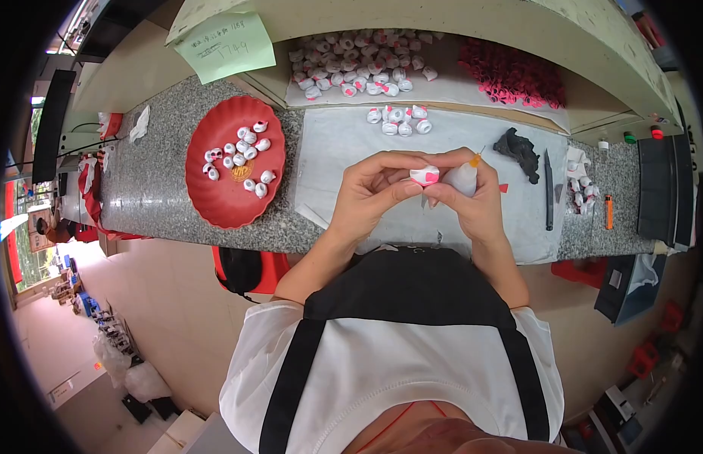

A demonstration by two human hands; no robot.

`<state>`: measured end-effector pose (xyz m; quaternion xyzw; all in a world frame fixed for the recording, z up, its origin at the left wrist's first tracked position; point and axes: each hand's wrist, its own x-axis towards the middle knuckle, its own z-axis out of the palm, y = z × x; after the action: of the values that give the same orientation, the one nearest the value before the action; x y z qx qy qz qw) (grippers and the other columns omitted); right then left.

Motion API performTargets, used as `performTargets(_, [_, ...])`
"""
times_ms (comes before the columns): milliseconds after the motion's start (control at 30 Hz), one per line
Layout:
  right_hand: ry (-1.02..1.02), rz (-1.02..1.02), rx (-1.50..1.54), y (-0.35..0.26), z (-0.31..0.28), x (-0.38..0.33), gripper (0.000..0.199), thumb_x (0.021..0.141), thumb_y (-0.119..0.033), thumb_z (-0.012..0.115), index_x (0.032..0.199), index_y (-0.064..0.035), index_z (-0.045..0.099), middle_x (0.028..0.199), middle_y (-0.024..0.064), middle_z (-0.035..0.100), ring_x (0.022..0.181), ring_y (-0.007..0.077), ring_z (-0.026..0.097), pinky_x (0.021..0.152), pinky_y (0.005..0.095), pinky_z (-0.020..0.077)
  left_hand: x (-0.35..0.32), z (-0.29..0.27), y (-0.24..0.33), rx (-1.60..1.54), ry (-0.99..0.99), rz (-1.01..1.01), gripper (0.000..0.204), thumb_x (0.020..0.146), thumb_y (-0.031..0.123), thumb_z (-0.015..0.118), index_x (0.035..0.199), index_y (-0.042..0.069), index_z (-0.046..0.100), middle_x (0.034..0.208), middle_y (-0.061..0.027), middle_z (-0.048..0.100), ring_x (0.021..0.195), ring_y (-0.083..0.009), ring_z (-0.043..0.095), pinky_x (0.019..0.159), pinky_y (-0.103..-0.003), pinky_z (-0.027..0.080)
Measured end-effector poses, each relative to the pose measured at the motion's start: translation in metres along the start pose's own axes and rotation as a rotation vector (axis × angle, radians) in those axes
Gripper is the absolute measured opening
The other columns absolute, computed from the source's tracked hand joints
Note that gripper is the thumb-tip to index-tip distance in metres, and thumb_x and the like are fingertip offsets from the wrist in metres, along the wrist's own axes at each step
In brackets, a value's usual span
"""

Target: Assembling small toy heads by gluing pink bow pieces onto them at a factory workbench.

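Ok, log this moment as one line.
left hand: holds white-and-pink piece | right hand: holds needle-tipped bottle | red tray, at left: small white pieces

Has a bare left hand (366, 191) and a bare right hand (480, 203), with bare forearms (315, 261) just below. Wears a white shirt (412, 348) farther below the hands, cut with 2 loose short sleeves: a left sleeve (253, 337) below and outward of the left hand, a right sleeve (540, 333) matching it below the right. Over that, wears a black apron bib (412, 287) directly below the hands, held by 2 broad, flat black straps (292, 378), 1 on each hand's side. Farthest below the hands, shows a curved, stitched neckline (400, 392) and a thin red cord (387, 426).
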<state>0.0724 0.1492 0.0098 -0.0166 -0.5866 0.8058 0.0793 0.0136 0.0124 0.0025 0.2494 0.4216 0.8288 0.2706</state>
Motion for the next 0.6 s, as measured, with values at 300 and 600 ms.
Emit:
performTargets(300, [-0.012, 0.047, 0.097, 0.0025, -0.0046, -0.0006, 0.027, 0.065, 0.0, 0.062, 0.089, 0.0043, 0.052, 0.074, 0.0103, 0.054, 0.055, 0.0129, 0.051, 0.048, 0.0223, 0.0419, -0.0009, -0.0012, -0.002, -0.002, -0.012, -0.022, 0.023, 0.071, -0.006, 0.053, 0.093, -0.003, 0.051, 0.098, -0.0144, 0.051, 0.091, -0.0179, 0.05, 0.078, -0.027, 0.041])
performTargets(600, [-0.058, 0.053, 0.159, 0.0045, -0.0056, -0.0013, 0.026, 0.065, 0.0, 0.06, 0.089, 0.0037, 0.051, 0.077, 0.0107, 0.054, 0.056, 0.0138, 0.051, 0.048, 0.0233, 0.0427, -0.0032, -0.0012, -0.0028, 0.019, -0.007, 0.022, 0.023, 0.07, -0.005, 0.054, 0.093, -0.003, 0.052, 0.096, -0.014, 0.052, 0.089, -0.018, 0.05, 0.075, -0.027, 0.042])
